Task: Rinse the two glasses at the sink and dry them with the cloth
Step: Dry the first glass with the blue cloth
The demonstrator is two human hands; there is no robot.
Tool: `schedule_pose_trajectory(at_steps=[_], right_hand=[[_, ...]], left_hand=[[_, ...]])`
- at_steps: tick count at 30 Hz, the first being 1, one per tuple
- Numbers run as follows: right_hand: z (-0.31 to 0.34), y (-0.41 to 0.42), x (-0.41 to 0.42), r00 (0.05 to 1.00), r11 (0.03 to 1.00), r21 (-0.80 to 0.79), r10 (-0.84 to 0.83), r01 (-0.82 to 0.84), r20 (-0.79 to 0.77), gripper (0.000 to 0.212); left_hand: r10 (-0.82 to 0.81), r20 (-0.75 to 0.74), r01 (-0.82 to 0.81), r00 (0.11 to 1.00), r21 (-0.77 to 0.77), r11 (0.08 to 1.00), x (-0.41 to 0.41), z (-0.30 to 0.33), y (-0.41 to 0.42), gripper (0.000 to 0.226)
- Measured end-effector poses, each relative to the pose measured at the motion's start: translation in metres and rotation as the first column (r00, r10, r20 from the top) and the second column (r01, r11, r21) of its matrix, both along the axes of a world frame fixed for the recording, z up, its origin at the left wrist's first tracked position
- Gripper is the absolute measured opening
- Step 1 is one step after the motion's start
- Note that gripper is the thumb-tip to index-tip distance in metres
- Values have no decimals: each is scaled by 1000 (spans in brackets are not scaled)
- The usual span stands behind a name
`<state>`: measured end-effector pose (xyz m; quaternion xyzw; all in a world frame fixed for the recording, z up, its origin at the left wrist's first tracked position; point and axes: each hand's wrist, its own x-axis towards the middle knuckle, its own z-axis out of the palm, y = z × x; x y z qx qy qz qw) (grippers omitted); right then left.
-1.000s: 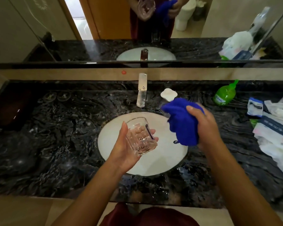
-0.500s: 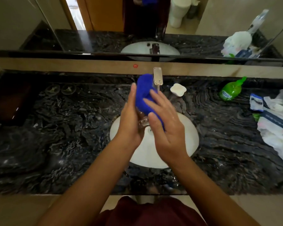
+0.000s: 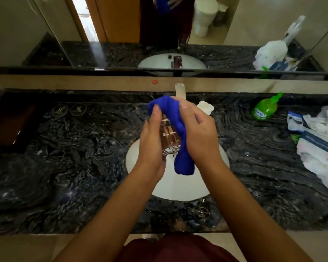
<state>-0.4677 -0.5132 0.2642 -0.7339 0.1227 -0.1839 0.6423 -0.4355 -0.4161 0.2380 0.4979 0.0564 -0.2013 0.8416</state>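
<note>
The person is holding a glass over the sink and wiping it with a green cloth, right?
Almost. The cloth is blue, not green; the head view shows it. The only green thing is the bottle on the counter. The rest is right: the left hand holds the glass over the sink while the right hand wipes.

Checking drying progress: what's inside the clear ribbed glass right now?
The blue cloth runs over the clear ribbed glass rim, gripped by the right hand; the left hand holds the glass. Its interior is covered.
</note>
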Motion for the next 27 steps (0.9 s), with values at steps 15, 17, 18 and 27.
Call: schedule_pose_trajectory(at_steps=[15,17,18,27], right_hand=[[2,12,-6,997,985,-171,35,-23,64,33],[11,3,0,999,995,101,-2,6,-46,20],[14,0,3,990,970,231,-43,74,-137,21],[-10,41,-37,996,998,50,-45,41,75,44]], left_hand=[[-1,26,-1,1000,85,996,7,10,2,58],[-26,46,22,999,85,996,3,14,4,66],[-36,45,32,998,80,996,1,16,5,67],[76,104,-96,992,203,974,2,27,7,68]])
